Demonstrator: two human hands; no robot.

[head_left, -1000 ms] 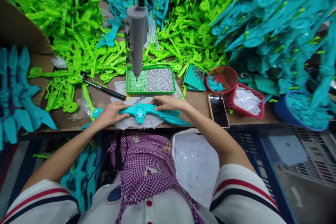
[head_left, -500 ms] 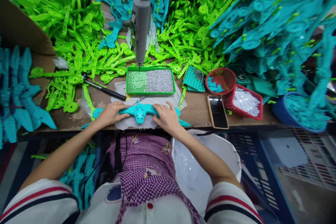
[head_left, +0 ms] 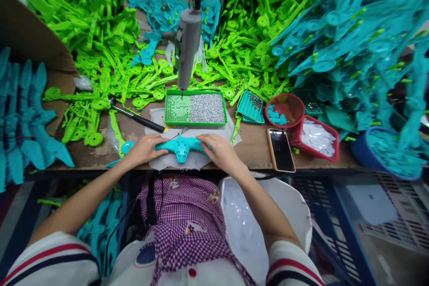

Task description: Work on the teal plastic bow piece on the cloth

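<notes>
A turquoise plastic winged toy [head_left: 182, 152] lies across a pale cloth [head_left: 166, 163] at the table's front edge. My left hand [head_left: 144, 147] is closed round its left wing, fingers over the top. On the other side, my right hand [head_left: 221, 153] grips the right wing, hiding that wing's outer end. Just behind the toy stands a green tray [head_left: 166, 120] with a perforated left half and many small silvery screws on the right. A grey power screwdriver [head_left: 188, 49] hangs upright above this tray, its bit near the perforated half.
A hammer [head_left: 137, 118] lies at the left. To the right are a phone [head_left: 280, 149], a red bowl [head_left: 295, 103], a red basket [head_left: 330, 154] of white pieces and a blue bowl [head_left: 362, 147]. Heaps of green parts [head_left: 100, 35] and turquoise parts [head_left: 355, 31] surround the back.
My right hand's raised fingers have come down over the right wing, covering its outer end. The whole view has shifted slightly; my left hand keeps its hold.
</notes>
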